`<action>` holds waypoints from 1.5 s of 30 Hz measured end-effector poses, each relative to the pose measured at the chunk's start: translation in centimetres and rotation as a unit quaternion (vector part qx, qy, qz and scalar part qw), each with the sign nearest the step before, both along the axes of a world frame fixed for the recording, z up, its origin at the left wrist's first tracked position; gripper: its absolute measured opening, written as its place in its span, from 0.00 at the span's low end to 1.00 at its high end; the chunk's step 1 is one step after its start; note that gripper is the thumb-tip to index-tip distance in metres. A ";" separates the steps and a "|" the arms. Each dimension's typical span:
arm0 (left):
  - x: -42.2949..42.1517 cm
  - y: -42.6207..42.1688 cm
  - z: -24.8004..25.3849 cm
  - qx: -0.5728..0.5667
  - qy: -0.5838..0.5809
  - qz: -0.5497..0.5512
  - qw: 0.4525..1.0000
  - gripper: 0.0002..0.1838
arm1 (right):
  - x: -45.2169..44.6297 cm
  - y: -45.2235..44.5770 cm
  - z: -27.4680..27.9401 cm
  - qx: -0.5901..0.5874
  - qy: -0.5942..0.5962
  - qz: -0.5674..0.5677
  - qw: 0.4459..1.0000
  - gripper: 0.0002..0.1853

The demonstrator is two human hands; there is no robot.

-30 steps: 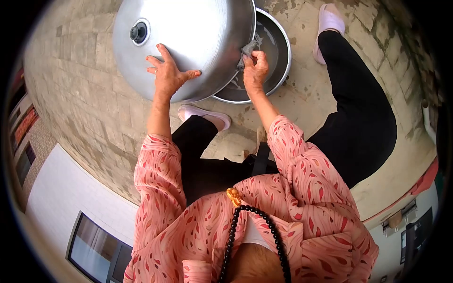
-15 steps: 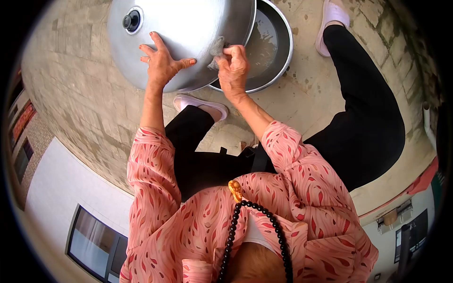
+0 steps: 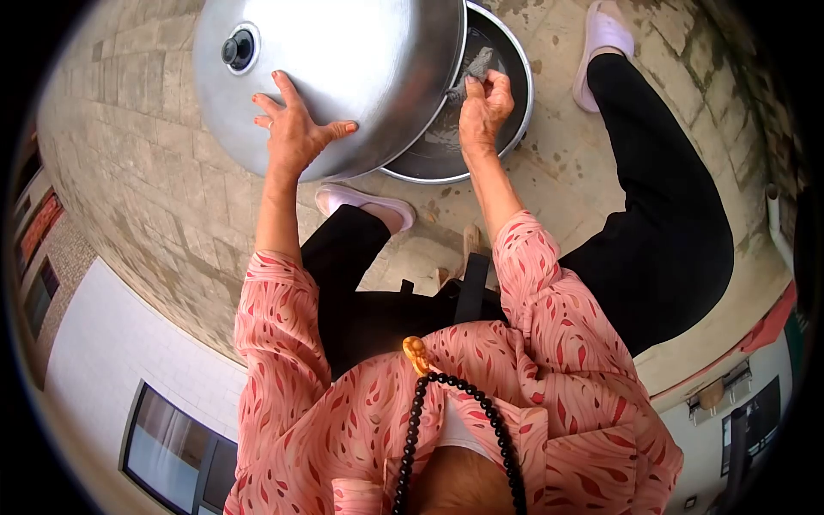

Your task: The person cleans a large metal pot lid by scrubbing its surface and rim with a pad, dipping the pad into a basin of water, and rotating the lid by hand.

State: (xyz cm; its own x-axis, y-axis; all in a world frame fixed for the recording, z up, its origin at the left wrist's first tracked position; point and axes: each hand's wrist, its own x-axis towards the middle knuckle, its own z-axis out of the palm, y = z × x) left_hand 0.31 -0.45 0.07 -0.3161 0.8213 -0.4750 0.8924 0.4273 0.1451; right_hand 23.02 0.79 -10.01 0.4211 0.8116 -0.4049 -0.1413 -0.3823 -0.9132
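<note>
A large domed metal pot lid (image 3: 343, 69) with a black knob (image 3: 239, 49) leans over the left part of a metal basin (image 3: 525, 94). Spread fingers of my left hand (image 3: 296, 129) rest flat on the lid's outer surface, below the knob. My right hand (image 3: 486, 112) is closed on a crumpled grey scouring pad (image 3: 477, 64), pinched between thumb and fingers. It is above the basin, just right of the lid's rim. Shallow water (image 3: 442, 137) shows in the basin; the lid hides the rest.
Stone paving (image 3: 146, 129) surrounds the basin, with wet spots at its right. My feet in pale slippers (image 3: 611, 34) stand to the right of and below the basin. A white wall with a window (image 3: 167, 438) is at the lower left.
My right hand has moved right, off the lid's surface to over the basin, with the scouring pad still in it. The lid and my left hand have shifted slightly down in view.
</note>
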 end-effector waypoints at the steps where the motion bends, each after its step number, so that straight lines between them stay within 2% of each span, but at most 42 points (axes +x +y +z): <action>1: 0.0 0.1 0.0 0.004 0.011 -0.012 1.000 0.80 | 1.0 0.4 -1.8 0.045 -0.173 0.052 0.983 0.09; 2: 0.0 0.1 -0.1 0.005 0.009 -0.014 1.000 0.80 | 1.9 0.6 -3.7 0.091 -0.341 0.100 0.930 0.11; 3: -0.1 -0.1 -0.3 0.009 0.007 -0.015 1.000 0.80 | 2.6 -0.1 -4.9 0.072 -0.397 0.167 0.899 0.15; 4: -0.1 -0.1 -0.2 0.012 0.006 -0.014 1.000 0.80 | 3.1 -1.2 -5.0 0.001 -0.406 0.267 0.874 0.17; 6: 0.1 0.2 0.0 0.014 0.007 -0.016 1.000 0.80 | 2.6 -2.8 -6.7 -0.086 -0.392 0.379 0.834 0.17; 7: 0.0 0.2 -0.2 0.020 0.011 -0.021 1.000 0.80 | 2.4 -2.7 -7.5 -0.122 -0.276 0.291 0.908 0.16; 8: -0.1 -0.2 -0.2 0.023 0.014 -0.027 0.999 0.80 | 2.1 -2.6 -8.3 -0.158 -0.153 0.196 0.956 0.15; 9: -0.2 -0.2 -0.3 0.022 0.013 -0.024 0.999 0.80 | 1.7 -2.5 -8.8 -0.187 -0.026 0.095 0.977 0.15; 12: -0.1 -0.1 -0.1 0.008 0.004 -0.002 1.000 0.79 | 0.7 1.4 -1.6 -0.014 0.010 0.023 1.000 0.12; 14: 0.3 0.1 0.3 -0.010 -0.005 0.030 0.999 0.79 | -1.8 3.3 1.9 0.141 -0.091 0.116 0.979 0.11; 15: 0.4 0.3 0.2 -0.006 0.002 0.024 1.000 0.79 | -3.1 3.7 2.4 0.156 -0.152 0.120 0.968 0.09; 16: 0.2 0.2 0.0 -0.004 0.010 0.017 1.000 0.79 | -2.9 4.1 2.3 0.171 -0.137 0.108 0.970 0.08; 19: 0.2 0.0 0.0 -0.013 0.027 0.014 0.999 0.79 | -0.6 5.1 -1.9 0.068 -0.169 0.082 0.980 0.07; 20: 0.3 0.1 0.1 -0.016 0.030 0.014 0.999 0.79 | -0.7 5.1 -2.5 0.072 -0.197 0.081 0.974 0.08; 22: -0.2 -0.2 -0.4 -0.002 0.029 0.000 1.000 0.80 | -1.5 4.9 -0.2 0.070 -0.147 0.076 0.984 0.08; 24: -0.3 -0.4 -0.8 0.011 0.024 0.000 1.000 0.80 | -3.3 4.8 2.6 0.192 -0.145 0.098 0.966 0.07; 26: -0.3 -0.4 -0.6 0.011 0.014 -0.004 1.000 0.80 | -3.0 5.5 1.9 0.199 -0.136 0.099 0.966 0.06; 29: -1.9 -1.3 -2.5 0.074 0.035 -0.075 0.994 0.79 | -1.3 7.7 -3.0 0.108 -0.182 0.068 0.975 0.06; 30: -1.8 -0.8 -2.1 0.059 0.033 -0.060 0.996 0.79 | -1.1 8.5 -2.6 0.097 -0.210 0.065 0.971 0.06; 31: -1.4 -0.7 -1.7 0.041 0.028 -0.043 0.998 0.79 | -1.6 8.5 -2.3 0.060 -0.157 0.041 0.985 0.07; 32: -0.9 -0.7 -1.4 0.020 0.023 -0.025 0.999 0.79 | -1.6 8.2 -2.1 0.119 -0.239 0.069 0.961 0.07; 34: -0.6 0.0 -1.0 0.027 0.021 -0.021 0.999 0.80 | -2.8 7.9 1.6 0.201 -0.212 0.095 0.952 0.07; 36: -0.6 -1.0 -0.7 0.002 0.017 -0.019 1.000 0.80 | -2.8 8.2 1.0 0.232 -0.182 0.078 0.952 0.06; 38: -0.5 -0.3 -0.7 -0.005 0.011 -0.005 1.000 0.81 | -1.2 8.8 -3.2 0.117 -0.244 0.070 0.960 0.06; 39: -0.5 -0.1 -0.7 -0.005 0.027 -0.015 1.000 0.81 | -0.6 9.3 -2.9 0.096 -0.219 0.072 0.968 0.07; 42: -0.6 -0.3 -0.8 0.000 0.009 -0.001 1.000 0.82 | -1.3 10.0 -2.0 0.064 -0.255 0.105 0.959 0.08; 43: -0.6 -0.4 -0.9 0.001 0.016 -0.004 1.000 0.82 | -1.9 10.4 -0.8 0.138 -0.219 0.102 0.961 0.09; 44: -0.5 -0.2 -1.0 0.005 0.014 -0.001 1.000 0.82 | -3.0 10.9 1.1 0.186 -0.243 0.099 0.947 0.08; 45: -0.2 -0.4 -0.7 -0.004 0.012 -0.001 1.000 0.82 | -2.8 10.7 0.4 0.189 -0.236 0.093 0.949 0.08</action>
